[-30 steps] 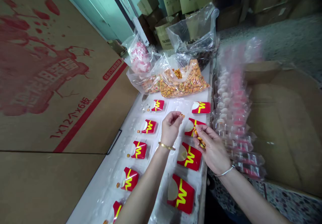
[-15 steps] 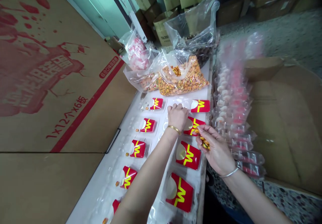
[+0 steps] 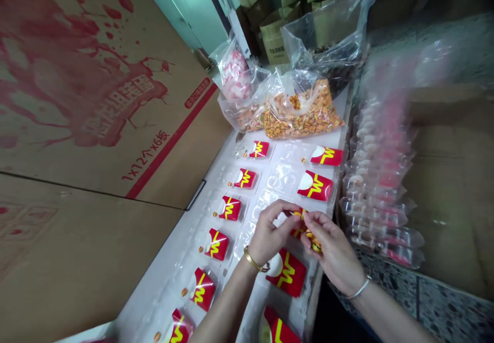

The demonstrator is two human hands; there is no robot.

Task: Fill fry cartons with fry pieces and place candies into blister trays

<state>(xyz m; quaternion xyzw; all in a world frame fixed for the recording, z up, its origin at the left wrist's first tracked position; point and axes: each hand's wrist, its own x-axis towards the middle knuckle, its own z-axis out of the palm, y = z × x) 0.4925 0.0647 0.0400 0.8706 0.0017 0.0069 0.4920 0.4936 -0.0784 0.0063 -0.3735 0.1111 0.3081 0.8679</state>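
Note:
My left hand (image 3: 275,232), with a gold bracelet at the wrist, meets my right hand over the right row of trays. Its thumb and index finger pinch a small orange burger-shaped piece (image 3: 297,214). Several more burger-shaped pieces (image 3: 313,241) lie in the curled fingers of my right hand (image 3: 335,253), which wears a silver bangle. Beneath both hands are clear plastic trays holding red fries boxes with a yellow zigzag mark; one box (image 3: 315,185) shows just beyond them. In the farthest right tray a small burger piece (image 3: 303,160) sits beside its red box (image 3: 327,156).
A left row of trays has red boxes (image 3: 232,208) and burger pieces. Bags of orange pieces (image 3: 299,119) and pink-white pieces (image 3: 235,75) stand at the table's far end. A large printed carton (image 3: 154,142) walls the left. Packed trays (image 3: 382,199) and an open carton (image 3: 447,199) are at right.
My left hand has come back from the farthest right tray to my right hand and now pinches a burger piece. A burger piece shows in that tray. The view has shifted.

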